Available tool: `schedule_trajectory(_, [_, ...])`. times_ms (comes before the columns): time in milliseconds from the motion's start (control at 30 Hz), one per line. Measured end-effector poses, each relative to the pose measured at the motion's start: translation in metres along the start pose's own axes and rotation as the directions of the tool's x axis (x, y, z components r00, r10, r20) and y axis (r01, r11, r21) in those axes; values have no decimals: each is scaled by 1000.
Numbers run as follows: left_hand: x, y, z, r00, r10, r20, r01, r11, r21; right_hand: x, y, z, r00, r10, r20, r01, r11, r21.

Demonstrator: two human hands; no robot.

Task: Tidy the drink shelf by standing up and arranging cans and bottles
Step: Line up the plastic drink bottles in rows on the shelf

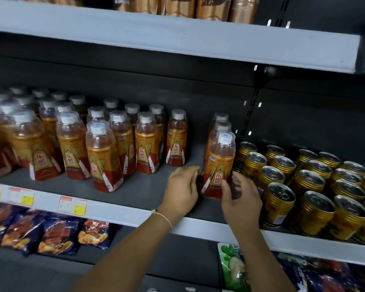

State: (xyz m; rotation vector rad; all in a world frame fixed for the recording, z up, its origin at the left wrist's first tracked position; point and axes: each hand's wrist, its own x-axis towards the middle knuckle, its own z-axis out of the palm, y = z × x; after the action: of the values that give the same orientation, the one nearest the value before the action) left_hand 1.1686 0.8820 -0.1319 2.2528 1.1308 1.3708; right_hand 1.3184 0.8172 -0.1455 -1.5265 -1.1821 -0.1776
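An orange-labelled drink bottle [219, 165] with a white cap stands upright at the front of a short row, two more like it behind. My right hand [241, 200] holds its base, thumb across the lower front and fingers curved round the right side. My left hand [182, 191] sits just left of the base, fingers loosely curled, fingertips at the bottle's edge. Several matching bottles [102, 157] stand in rows to the left, and one single bottle [176, 140] stands apart. Several gold cans [279, 202] stand upright directly right of my right hand.
The dark shelf floor [148, 186] has a bare strip between the left bottles and the held bottle. Price tags [73, 205] hang on the front rail. Snack bags [55, 237] lie on the shelf below. A grey upper shelf [177, 36] overhangs.
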Motion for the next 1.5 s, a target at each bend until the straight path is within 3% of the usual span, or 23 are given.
schedule_trajectory(100, [-8,-8,-24,994,-93,-51,91,995,-42,-6,-13,-2,988,-129,-90,129,992,0])
schedule_trajectory(233, [-17,-24,-67,981,-85,-177,82,996,-29,-19,-43,14,988,-147,-40,151,979,137])
schedule_trajectory(400, [-22,-57,-131,898,15,-440,-3,1000,26,-35,-94,64,987,-121,106,89,960,267])
schedule_trajectory(533, [-27,-89,-166,847,-104,-522,94,995,-46,-47,-123,106,942,-107,319,11,958,287])
schedule_trajectory(633, [-29,-112,-182,871,-215,-441,202,976,-78,-51,-136,133,886,-79,458,-52,963,266])
schedule_trajectory(733, [-31,-129,-189,921,-295,-255,295,955,-40,-55,-145,153,823,-48,566,-109,964,241])
schedule_trajectory(900, [-27,-146,-194,957,-285,48,288,955,-71,-62,-152,175,747,2,664,-199,955,221])
schedule_trajectory(1267, [-23,-132,-173,978,-163,132,180,975,-131,-51,-131,142,696,94,712,-245,963,112])
schedule_trajectory(1500, [-17,-79,-123,966,-27,256,74,982,-177,-39,-89,79,745,145,651,-210,978,22])
